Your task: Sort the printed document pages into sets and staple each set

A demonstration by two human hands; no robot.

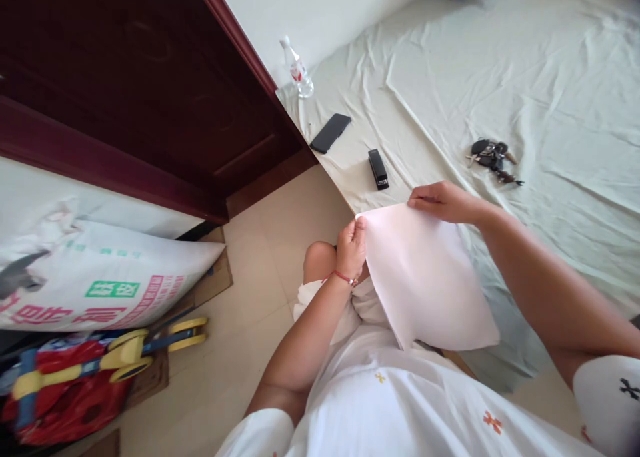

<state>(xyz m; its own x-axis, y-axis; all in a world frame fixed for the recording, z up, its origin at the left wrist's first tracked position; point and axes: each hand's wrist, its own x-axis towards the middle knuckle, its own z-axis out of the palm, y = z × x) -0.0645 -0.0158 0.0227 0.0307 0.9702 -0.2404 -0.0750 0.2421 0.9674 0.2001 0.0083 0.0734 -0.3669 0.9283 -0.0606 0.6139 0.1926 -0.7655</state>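
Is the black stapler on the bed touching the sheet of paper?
Apart. The head view shows the stapler lying on the bedsheet, with a strip of bare sheet between it and the paper's top edge.

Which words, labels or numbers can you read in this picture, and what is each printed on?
Large white sack: green and pink printed characters, too blurred to read.
Water bottle: red label, too small to read.
Paper sheet in both hands: blank.
Stapler, phone: no visible text.

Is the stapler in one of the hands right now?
No: the stapler lies on the bed sheet beyond the hands, while the left hand and right hand both hold the sheet of paper.
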